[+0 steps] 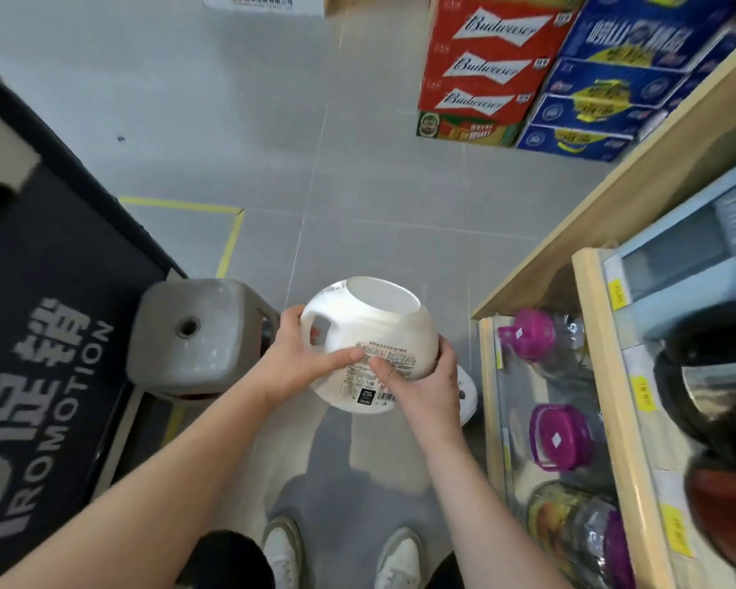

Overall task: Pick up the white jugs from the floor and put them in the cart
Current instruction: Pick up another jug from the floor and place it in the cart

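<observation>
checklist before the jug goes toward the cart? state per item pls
1. White jug off the floor: ok, held above the tiles.
2. Left hand hold: ok, fingers curled at the handle.
3. Right hand hold: ok, thumb on the label, fingers round the far side.
4. Jug upright: not ok, its base is turned up toward the camera.
5. Cap closed: cannot tell, hidden.
6. Cart located: cannot tell, none plainly in view.
7. Leftward path: not ok, grey stool stands right beside the jug.

Bare forearms extended, left hand (pixel 298 361) and right hand (pixel 423 386) both gripping white jug (pixel 375 323)
</observation>
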`<state>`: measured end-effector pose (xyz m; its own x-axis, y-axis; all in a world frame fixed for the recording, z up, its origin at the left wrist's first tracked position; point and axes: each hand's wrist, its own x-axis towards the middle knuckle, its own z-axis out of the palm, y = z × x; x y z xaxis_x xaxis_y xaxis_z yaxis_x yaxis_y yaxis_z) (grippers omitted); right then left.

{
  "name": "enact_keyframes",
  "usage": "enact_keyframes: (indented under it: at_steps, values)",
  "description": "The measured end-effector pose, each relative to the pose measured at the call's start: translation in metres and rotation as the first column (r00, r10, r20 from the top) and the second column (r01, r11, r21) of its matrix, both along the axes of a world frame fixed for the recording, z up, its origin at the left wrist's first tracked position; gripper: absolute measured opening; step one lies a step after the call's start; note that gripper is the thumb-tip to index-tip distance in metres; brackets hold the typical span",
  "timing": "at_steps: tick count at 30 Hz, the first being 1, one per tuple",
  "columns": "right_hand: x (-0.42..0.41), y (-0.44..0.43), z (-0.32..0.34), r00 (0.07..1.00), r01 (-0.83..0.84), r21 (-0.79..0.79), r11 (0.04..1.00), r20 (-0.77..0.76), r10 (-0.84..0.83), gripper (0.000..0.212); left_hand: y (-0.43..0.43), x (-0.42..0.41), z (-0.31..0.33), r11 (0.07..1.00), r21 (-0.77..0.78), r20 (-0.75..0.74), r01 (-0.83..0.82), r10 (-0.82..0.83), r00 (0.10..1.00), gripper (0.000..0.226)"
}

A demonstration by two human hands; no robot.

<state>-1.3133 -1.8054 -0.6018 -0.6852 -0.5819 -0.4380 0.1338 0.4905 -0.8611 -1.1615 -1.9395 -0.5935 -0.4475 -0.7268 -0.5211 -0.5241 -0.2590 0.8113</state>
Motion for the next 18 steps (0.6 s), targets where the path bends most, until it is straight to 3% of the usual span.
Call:
enact_keyframes:
  at_steps: [4,8,10,18]
  values:
    - [-0.005,0.003,0.128,0.998,0.010,-0.121,0.993,-0.056,-0.017,0.124,0.002,0.000,0.129,0.995,-0.099,-0.126,-0.007,-0.005,0.992,0.114]
    - [-0.003,0.007,0.258,0.992,-0.029,-0.188,0.982,-0.125,0.005,0.117,0.001,0.007,0.256,0.979,-0.205,-0.205,0.019,-0.062,0.977,0.115]
    - [0.000,0.009,0.315,0.985,-0.034,-0.214,0.976,-0.174,-0.004,0.125,0.002,0.010,0.315,0.962,-0.272,-0.218,0.035,-0.097,0.971,0.110]
    - [0.022,0.002,0.463,0.972,-0.127,-0.397,0.909,-0.232,0.034,0.117,0.004,0.037,0.480,0.871,-0.491,-0.277,0.022,-0.180,0.944,0.096]
